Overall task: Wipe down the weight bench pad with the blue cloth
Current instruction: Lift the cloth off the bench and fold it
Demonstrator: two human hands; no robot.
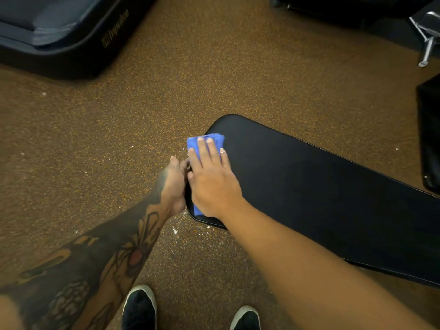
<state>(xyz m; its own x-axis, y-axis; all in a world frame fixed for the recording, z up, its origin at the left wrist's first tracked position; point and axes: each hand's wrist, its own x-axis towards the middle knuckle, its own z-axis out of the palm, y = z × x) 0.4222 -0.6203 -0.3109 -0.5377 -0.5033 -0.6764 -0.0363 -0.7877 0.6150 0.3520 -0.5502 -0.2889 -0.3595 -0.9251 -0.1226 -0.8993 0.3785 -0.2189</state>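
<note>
Step in hand: the wipe itself, at the pad's near end. The right grip (212, 184) lies flat on the cloth (193, 142), fingers straight and together, palm down. It presses the cloth, w/o curling round it. The cloth is folded to a small block, sits on the pad (309, 186) at its rounded end nearest the person, and shows blue past the fingertips and again under the heel of the palm. The left grip (175, 184) is at the pad's end edge, just beside the right one and touching it. It seems clamped on that edge to steady the pad (its fingers are mostly hidden behind the edge and the other hand, so that's a judgement).

The pad is long, black and glossy, and runs off to the right out of frame. Nothing on its surface tells wiped from unwiped, so can't say how far along the job is. With the cloth at one end and most of the pad beyond it, I'd guess early, or at the turn of a stroke.

Next move, as I judge it: slide the flat palm along the length toward the far end, w/ steady downward pressure so the cloth travels w/ the palm and doesn't bunch or slip out. Then overlap passes to cover the width incl. the side edges. The left grip should hold firm while the right pushes away.

Around: speckled brown floor (142, 110) w/ a few white crumbs by the pad's end, and two dark shoes (139, 308) at the bottom of the view.
</note>
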